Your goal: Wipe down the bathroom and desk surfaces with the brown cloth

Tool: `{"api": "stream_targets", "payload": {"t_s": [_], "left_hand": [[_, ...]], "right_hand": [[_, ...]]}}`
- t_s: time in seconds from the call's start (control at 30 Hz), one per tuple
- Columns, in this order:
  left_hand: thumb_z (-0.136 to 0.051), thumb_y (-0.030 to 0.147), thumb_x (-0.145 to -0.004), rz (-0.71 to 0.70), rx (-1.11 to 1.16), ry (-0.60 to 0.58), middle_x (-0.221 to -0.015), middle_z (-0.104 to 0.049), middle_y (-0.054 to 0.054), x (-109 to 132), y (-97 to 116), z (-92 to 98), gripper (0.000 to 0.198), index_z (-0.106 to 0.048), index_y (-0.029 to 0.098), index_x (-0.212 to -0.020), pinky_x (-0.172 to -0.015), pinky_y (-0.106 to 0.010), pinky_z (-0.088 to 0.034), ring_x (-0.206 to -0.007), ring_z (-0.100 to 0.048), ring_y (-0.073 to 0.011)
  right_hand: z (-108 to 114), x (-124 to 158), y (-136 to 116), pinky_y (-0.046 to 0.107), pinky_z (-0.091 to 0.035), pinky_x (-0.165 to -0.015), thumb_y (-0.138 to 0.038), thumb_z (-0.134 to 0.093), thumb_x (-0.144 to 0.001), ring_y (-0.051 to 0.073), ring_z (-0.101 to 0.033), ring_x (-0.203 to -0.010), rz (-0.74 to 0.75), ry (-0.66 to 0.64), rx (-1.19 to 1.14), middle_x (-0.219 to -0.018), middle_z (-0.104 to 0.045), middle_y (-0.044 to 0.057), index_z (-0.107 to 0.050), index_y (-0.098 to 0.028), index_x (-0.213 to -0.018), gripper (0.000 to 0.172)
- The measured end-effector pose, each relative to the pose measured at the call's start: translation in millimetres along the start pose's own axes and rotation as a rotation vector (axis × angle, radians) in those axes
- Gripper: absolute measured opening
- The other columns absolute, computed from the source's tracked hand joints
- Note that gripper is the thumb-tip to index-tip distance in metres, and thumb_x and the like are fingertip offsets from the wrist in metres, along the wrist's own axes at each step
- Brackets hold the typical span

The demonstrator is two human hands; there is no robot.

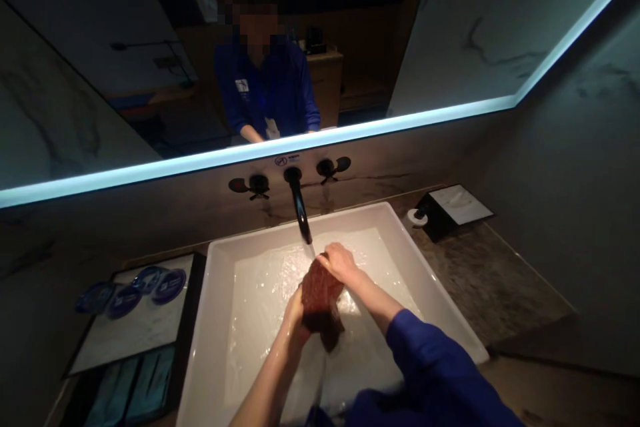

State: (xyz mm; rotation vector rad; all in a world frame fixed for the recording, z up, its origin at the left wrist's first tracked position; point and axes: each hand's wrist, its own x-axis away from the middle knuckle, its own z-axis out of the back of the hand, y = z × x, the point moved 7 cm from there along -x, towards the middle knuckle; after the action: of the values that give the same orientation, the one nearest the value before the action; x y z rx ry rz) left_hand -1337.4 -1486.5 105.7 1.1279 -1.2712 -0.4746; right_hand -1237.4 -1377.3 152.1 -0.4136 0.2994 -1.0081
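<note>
Under a light-edged mirror (pixel 450 60), at a white sink (pixel 425 287) beside a brown counter (pixel 495 280), holds a reddish-brown cloth (pixel 323 293) over the sink, near the tip of the black spout (pixel 300 203). Grips the upper edge with the right hand (pixel 340 261), closed narrowly around the fabric. Steadies the left side with the left hand (pixel 296 313), mostly hidden behind the folds. Lets the lower end hang below both hands.

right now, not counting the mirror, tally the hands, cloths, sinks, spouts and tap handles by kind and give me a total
Hands: 2, left hand and right hand
Reddish-brown cloth: 1
White sink: 1
Black spout: 1
Black tap handles: 2
Total: 7
</note>
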Motion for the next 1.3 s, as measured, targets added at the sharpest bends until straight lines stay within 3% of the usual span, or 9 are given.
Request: {"api": "stream_targets", "payload": {"t_s": [0.17, 0.23, 0.3, 0.47, 0.6, 0.7, 0.9, 1.03, 1.3], "left_hand": [[-0.043, 0.045, -0.083, -0.142, 0.013, 0.136, -0.123, -0.057, -0.023, 6.1, 14.9, 48.4, 0.056, -0.045, 0.007, -0.124, -0.094, -0.048, -0.048, -0.107, -0.061, -0.0302], [-0.052, 0.042, -0.077, -0.211, -0.077, 0.264, -0.136, -0.044, -0.025, 4.5, 24.5, 72.7, 0.067, -0.035, 0.008, -0.132, -0.101, -0.049, -0.042, -0.117, -0.054, -0.0314], [-0.054, 0.035, -0.075, -0.325, -0.311, 0.315, -0.142, -0.035, -0.023, 6.4, 36.6, 87.0, 0.069, -0.032, 0.010, -0.134, -0.107, -0.049, -0.033, -0.126, -0.044, -0.0306], [-0.063, 0.028, -0.066, -0.534, -1.012, -0.027, -0.095, -0.060, -0.010, 26.4, 27.0, 64.2, 0.022, -0.061, 0.018, -0.086, -0.096, -0.048, -0.038, -0.100, -0.051, -0.0288], [-0.077, 0.036, -0.053, -0.493, -1.377, -0.191, -0.129, -0.050, -0.016, 34.6, -4.6, 43.7, 0.064, -0.059, 0.017, -0.112, -0.102, -0.054, -0.030, -0.123, -0.039, -0.0370], [-0.061, 0.028, -0.073, -0.425, -1.463, -0.159, -0.131, -0.049, -0.017, 26.1, -9.2, 40.0, 0.042, -0.060, 0.014, -0.113, -0.102, -0.056, -0.028, -0.127, -0.036, -0.0372], [-0.035, 0.014, -0.082, -0.389, -1.306, -0.166, -0.099, -0.065, -0.014, 31.0, 16.1, 47.5, 0.030, -0.063, 0.011, -0.094, -0.090, -0.037, -0.044, -0.100, -0.058, -0.0245], [-0.028, 0.022, -0.087, -0.405, -1.021, -0.125, -0.094, -0.066, -0.009, 63.9, 57.6, 52.0, 0.033, -0.056, 0.013, -0.104, -0.081, -0.030, -0.046, -0.088, -0.061, -0.0184], [-0.036, 0.031, -0.088, -0.754, -0.747, -0.072, -0.082, -0.060, -0.002, 142.8, 190.9, 24.0, 0.025, -0.055, 0.016, -0.094, -0.072, -0.026, -0.043, -0.078, -0.056, -0.0155]], "right_hand": [[27.5, 14.1, 78.1, 0.038, -0.043, -0.084, -0.049, -0.045, -0.091, 0.027, -0.051, -0.098, -0.192, 0.221, 0.013, -0.101, -0.058, 0.014, -0.059, -0.015, -0.096, 0.037], [32.5, 29.6, 79.4, 0.042, -0.040, -0.092, -0.047, -0.050, -0.089, 0.029, -0.046, -0.107, -0.185, 0.356, 0.014, -0.114, -0.053, 0.017, -0.057, -0.013, -0.106, 0.039], [21.0, 43.9, 62.7, 0.044, -0.037, -0.095, -0.042, -0.054, -0.087, 0.029, -0.043, -0.112, -0.068, 0.309, 0.033, -0.123, -0.048, 0.017, -0.055, -0.014, -0.115, 0.040], [-43.6, 81.2, 9.6, 0.038, -0.040, -0.088, -0.048, -0.067, -0.077, 0.025, -0.048, -0.101, 0.412, -0.299, 0.076, -0.111, -0.057, 0.010, -0.060, -0.018, -0.107, 0.042], [-47.7, 84.4, 18.5, 0.044, -0.031, -0.103, -0.051, -0.066, -0.077, 0.029, -0.042, -0.118, 0.435, -0.274, 0.105, -0.131, -0.049, 0.013, -0.051, -0.017, -0.128, 0.064], [-44.5, 86.9, 25.9, 0.049, -0.023, -0.108, -0.049, -0.062, -0.081, 0.031, -0.039, -0.123, 0.398, -0.230, 0.127, -0.136, -0.047, 0.016, -0.045, -0.015, -0.135, 0.066], [-40.6, 99.4, 16.8, 0.036, -0.043, -0.085, -0.027, -0.049, -0.091, 0.024, -0.058, -0.094, 0.233, -0.376, -0.076, -0.096, -0.066, 0.010, -0.063, -0.015, -0.093, 0.019], [6.1, 84.7, 6.6, 0.027, -0.043, -0.068, -0.031, -0.038, -0.093, 0.016, -0.058, -0.075, 0.116, -0.292, -0.448, -0.081, -0.064, 0.005, -0.057, -0.016, -0.082, 0.027], [184.9, 75.2, -59.7, 0.024, -0.035, -0.058, -0.048, -0.047, -0.087, 0.012, -0.045, -0.064, 0.282, -0.200, -0.684, -0.067, -0.050, -0.001, -0.051, -0.017, -0.069, 0.036]]}}
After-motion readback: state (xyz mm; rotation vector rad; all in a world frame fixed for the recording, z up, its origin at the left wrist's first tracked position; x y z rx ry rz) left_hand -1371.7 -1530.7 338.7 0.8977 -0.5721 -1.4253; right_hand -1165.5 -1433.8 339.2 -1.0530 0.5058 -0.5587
